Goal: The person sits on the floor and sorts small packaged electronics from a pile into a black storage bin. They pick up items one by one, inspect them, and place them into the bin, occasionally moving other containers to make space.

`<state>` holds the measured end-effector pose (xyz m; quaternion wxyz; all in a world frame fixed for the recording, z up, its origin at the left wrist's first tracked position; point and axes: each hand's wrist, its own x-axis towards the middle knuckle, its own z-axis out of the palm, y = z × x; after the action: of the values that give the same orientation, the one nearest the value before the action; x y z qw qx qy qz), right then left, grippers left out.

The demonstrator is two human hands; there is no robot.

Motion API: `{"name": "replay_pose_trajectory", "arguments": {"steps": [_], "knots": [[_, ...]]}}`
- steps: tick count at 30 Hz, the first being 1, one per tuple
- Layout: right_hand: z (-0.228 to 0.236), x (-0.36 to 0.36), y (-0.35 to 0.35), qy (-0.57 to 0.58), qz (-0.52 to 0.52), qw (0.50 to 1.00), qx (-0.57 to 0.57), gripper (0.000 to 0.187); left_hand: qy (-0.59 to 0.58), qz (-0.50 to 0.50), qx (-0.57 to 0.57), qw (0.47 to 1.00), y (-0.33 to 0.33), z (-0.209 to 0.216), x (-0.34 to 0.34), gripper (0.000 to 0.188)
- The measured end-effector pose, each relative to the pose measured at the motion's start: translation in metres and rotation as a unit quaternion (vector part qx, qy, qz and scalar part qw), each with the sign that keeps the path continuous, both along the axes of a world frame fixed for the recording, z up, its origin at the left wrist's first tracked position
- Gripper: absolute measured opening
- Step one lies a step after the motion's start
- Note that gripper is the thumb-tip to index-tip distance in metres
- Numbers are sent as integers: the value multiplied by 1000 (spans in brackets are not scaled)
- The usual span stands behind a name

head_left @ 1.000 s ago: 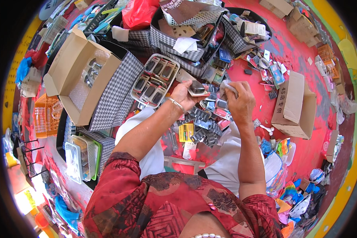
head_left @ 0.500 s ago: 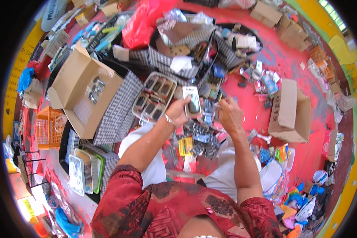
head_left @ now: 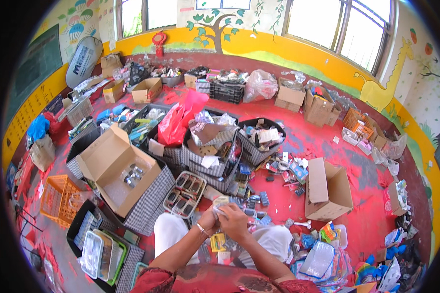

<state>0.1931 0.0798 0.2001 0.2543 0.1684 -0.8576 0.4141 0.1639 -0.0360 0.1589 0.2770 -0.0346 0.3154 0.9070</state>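
My two hands meet in front of me, low in the middle of the head view. A small pale package (head_left: 220,201) is between them, its lower part covered by fingers. My left hand (head_left: 209,221) is closed around it from the left. My right hand (head_left: 234,223) pinches at it from the right, fingers bent. Just beyond my left hand lies a clear divided tray (head_left: 185,194) with several dark items in its sections. Small blue-grey packs (head_left: 264,198) are strewn on the red floor to the right. A yellow box (head_left: 218,242) lies between my legs.
An open cardboard box (head_left: 100,151) rests on checked bins at the left. Another cardboard box (head_left: 320,183) stands at the right. Beyond my hands are bins heaped with goods and a red plastic bag (head_left: 178,117). Plastic-wrapped goods (head_left: 322,261) lie at lower right.
The view has tilted up, showing walls and windows. My right hand has come left to my left hand. The carded pack with a dark oval item, earlier in my left hand, no longer shows plainly.
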Motion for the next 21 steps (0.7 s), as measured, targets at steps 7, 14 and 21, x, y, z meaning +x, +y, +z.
{"name": "replay_pose_trajectory", "arguments": {"steps": [7,14,21], "knots": [[63,12,9,62,-83,993,50,15,95,0,-63,993,9,63,46,31],[67,45,0,84,-10,996,42,18,48,4,-82,995,5,72,49,31],[60,-1,56,3,-251,968,8,18,116,-77,-78,987,2,90,74,48]]}}
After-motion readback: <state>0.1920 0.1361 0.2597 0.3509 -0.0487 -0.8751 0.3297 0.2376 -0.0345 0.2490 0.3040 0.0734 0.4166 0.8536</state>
